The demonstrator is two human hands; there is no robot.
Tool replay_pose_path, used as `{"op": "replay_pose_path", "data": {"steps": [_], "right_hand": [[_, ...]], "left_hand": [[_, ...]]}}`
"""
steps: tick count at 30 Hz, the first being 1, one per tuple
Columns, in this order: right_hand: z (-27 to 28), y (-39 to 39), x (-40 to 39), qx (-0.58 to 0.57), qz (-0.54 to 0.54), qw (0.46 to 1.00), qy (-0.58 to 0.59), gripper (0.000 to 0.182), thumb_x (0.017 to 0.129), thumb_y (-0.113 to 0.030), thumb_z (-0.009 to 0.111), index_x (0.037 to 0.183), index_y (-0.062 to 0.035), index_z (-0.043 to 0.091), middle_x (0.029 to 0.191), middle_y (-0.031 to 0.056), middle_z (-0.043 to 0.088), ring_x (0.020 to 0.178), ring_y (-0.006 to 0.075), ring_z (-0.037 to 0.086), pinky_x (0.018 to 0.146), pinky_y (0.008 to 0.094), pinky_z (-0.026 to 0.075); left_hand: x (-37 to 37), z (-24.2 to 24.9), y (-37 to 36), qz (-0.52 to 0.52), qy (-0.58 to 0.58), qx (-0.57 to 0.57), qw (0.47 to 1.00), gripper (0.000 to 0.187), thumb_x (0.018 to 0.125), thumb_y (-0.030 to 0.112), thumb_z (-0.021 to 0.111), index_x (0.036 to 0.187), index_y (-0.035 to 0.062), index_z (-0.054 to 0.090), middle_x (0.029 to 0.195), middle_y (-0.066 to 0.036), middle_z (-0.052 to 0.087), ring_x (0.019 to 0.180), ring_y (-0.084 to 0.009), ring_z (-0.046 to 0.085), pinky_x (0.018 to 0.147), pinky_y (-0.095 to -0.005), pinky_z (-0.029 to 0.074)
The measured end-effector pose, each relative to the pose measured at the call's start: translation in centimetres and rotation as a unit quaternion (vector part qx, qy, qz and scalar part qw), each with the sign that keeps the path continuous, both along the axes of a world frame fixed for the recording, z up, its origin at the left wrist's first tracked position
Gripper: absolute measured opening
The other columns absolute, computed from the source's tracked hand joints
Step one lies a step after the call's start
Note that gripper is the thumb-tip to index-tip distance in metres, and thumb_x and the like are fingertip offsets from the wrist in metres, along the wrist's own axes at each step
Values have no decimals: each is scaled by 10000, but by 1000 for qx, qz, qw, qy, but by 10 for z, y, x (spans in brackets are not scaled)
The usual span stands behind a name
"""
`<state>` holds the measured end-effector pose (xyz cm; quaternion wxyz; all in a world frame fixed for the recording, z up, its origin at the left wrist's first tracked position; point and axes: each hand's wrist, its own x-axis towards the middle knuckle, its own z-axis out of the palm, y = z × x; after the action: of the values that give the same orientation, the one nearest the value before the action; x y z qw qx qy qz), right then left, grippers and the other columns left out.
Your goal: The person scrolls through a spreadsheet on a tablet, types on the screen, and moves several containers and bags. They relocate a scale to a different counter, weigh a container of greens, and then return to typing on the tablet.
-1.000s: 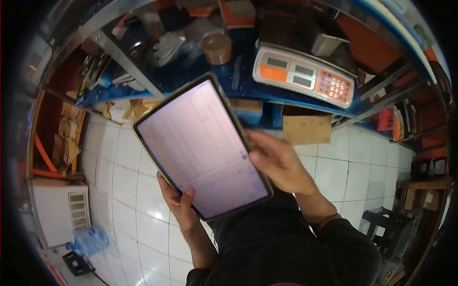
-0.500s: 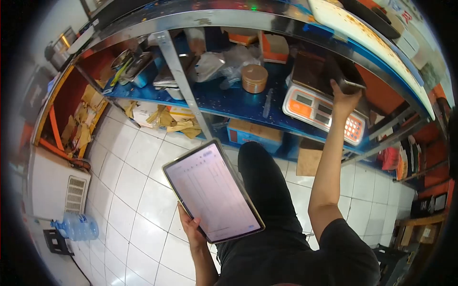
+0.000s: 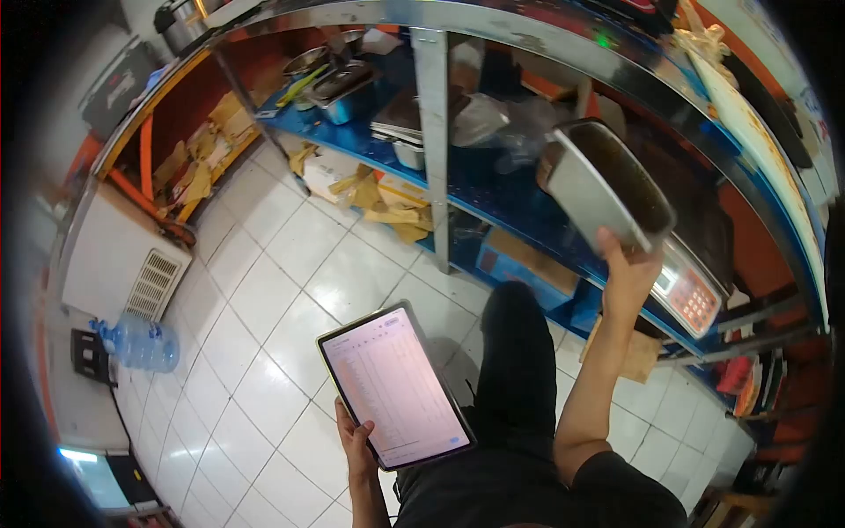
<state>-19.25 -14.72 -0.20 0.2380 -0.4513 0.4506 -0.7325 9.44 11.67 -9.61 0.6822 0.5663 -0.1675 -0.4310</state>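
Observation:
A tablet (image 3: 396, 387) with a lit screen of text lines is held by its lower left edge in my left hand (image 3: 356, 440), thumb over the frame. My right hand (image 3: 629, 273) grips the near end of a deep rectangular metal pan (image 3: 585, 189), which is tilted so its dark inside shows. Behind and below the pan, a scale (image 3: 691, 299) with an orange keypad sits on the blue shelf (image 3: 493, 198), partly hidden by the pan and hand. A dark flat item (image 3: 713, 238) lies on the scale.
A metal post (image 3: 431, 150) rises left of the pan. Metal containers (image 3: 343, 97) and clear plastic bags (image 3: 484, 119) stand on the shelf. Below are a blue box (image 3: 528, 264) and crumpled brown paper (image 3: 387, 207). A water bottle (image 3: 145, 343) is at far left.
The pan, dark and close over the scale before, has come out leftward and toward me in my right hand, tilted. The view has shifted, and the tablet remains in my left hand.

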Motion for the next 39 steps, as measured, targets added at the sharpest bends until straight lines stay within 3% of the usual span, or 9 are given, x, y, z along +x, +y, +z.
{"op": "replay_pose_path", "data": {"steps": [6, 10, 16, 21, 23, 27, 35, 37, 39], "right_hand": [[6, 47, 95, 79, 290, 954, -10, 562, 635, -62, 826, 1124, 1, 557, 1038, 87, 627, 938, 175, 600, 831, 300, 488], [-17, 34, 197, 58, 375, 925, -10, 590, 687, -58, 786, 1188, 0, 481, 1139, 86, 558, 1036, 157, 534, 920, 299, 420], [-66, -27, 352, -36, 113, 991, 65, 722, 631, -68, 781, 1227, 60, 393, 1142, 210, 474, 1073, 351, 484, 935, 425, 382], [-77, -75, 416, 3, -13, 999, 38, 792, 641, -74, 752, 1274, 94, 307, 1237, 254, 378, 1192, 399, 369, 1010, 444, 300], [-82, -93, 429, 6, -95, 995, 38, 794, 641, -59, 759, 1274, 60, 293, 1208, 226, 381, 1165, 388, 379, 996, 470, 324], [-80, -124, 443, 25, -178, 983, 44, 795, 643, -64, 772, 1262, 36, 282, 1213, 226, 367, 1169, 386, 369, 988, 455, 336], [-74, -176, 444, 124, -168, 977, 53, 874, 648, -53, 791, 1307, 65, 229, 1312, 255, 288, 1224, 376, 368, 957, 426, 379], [-83, -146, 445, 107, -214, 969, 65, 729, 685, -56, 760, 1282, 61, 358, 1258, 246, 403, 1196, 366, 433, 940, 411, 394], [-70, -100, 435, 53, 81, 989, 108, 412, 734, -68, 690, 1107, 34, 547, 1066, 206, 553, 1037, 350, 549, 907, 425, 412]], "left_hand": [[9, 4, 15, 46, 17, -29, 998, 763, 618, 124, 599, 1316, 8, 311, 1156, -109, 503, 1069, -221, 502, 948, -327, 396], [20, -16, 36, 97, 23, -54, 994, 774, 610, 139, 621, 1311, 12, 319, 1143, -102, 506, 1068, -219, 499, 943, -324, 396], [62, -25, 84, 138, -48, 9, 989, 832, 582, 272, 615, 1321, 4, 342, 1196, -138, 493, 1114, -283, 484, 969, -379, 372], [99, -25, 120, 162, -42, 36, 985, 865, 597, 309, 616, 1349, 5, 315, 1258, -164, 463, 1166, -307, 453, 991, -404, 357], [117, -42, 144, 152, -10, 43, 987, 912, 695, 148, 600, 1444, -35, 113, 1504, -177, 184, 1381, -299, 187, 1131, -383, 106], [137, -37, 156, 185, 10, 62, 981, 915, 689, 144, 595, 1445, -35, 111, 1502, -185, 180, 1380, -298, 191, 1123, -401, 137], [195, -51, 139, 138, -1, 88, 986, 922, 682, 218, 610, 1443, -21, 148, 1493, -185, 199, 1365, -304, 221, 1111, -407, 188], [198, -54, 123, 120, 20, 71, 990, 923, 679, 231, 613, 1442, -17, 155, 1489, -184, 209, 1361, -303, 228, 1109, -408, 194], [197, -54, 106, 104, 41, 52, 992, 925, 677, 243, 616, 1442, -12, 163, 1485, -184, 218, 1358, -302, 235, 1107, -409, 200]]}}
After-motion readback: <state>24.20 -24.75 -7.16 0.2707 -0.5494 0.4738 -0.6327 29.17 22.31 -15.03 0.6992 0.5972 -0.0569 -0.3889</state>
